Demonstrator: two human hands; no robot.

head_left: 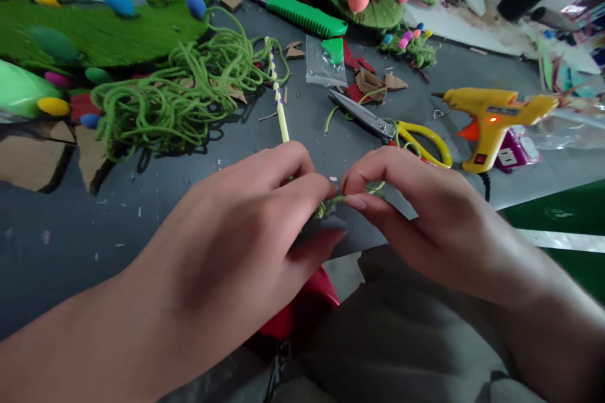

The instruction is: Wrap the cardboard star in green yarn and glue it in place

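Note:
My left hand (246, 227) is closed around a small tuft of green yarn (320, 210), most of it hidden behind the fingers. A thin pale-yellow stick (280, 107) with dark spots rises from behind that hand; whether the fingers grip it cannot be made out. Thumb and forefinger of my right hand (420, 220) pinch a green strand that runs across from the left hand. Beyond the right hand lie scissors (368, 118) with yellow handles (437, 146), yarn loops around them. A loose heap of green yarn (174, 94) spreads at the left.
A yellow glue gun (491, 113) with a lit red light stands at right. A green cutter (307, 17), a small plastic bag (326, 63) and cardboard scraps (371, 83) lie at the back. Yarn-wrapped shapes with coloured eggs (116, 0) fill the far side.

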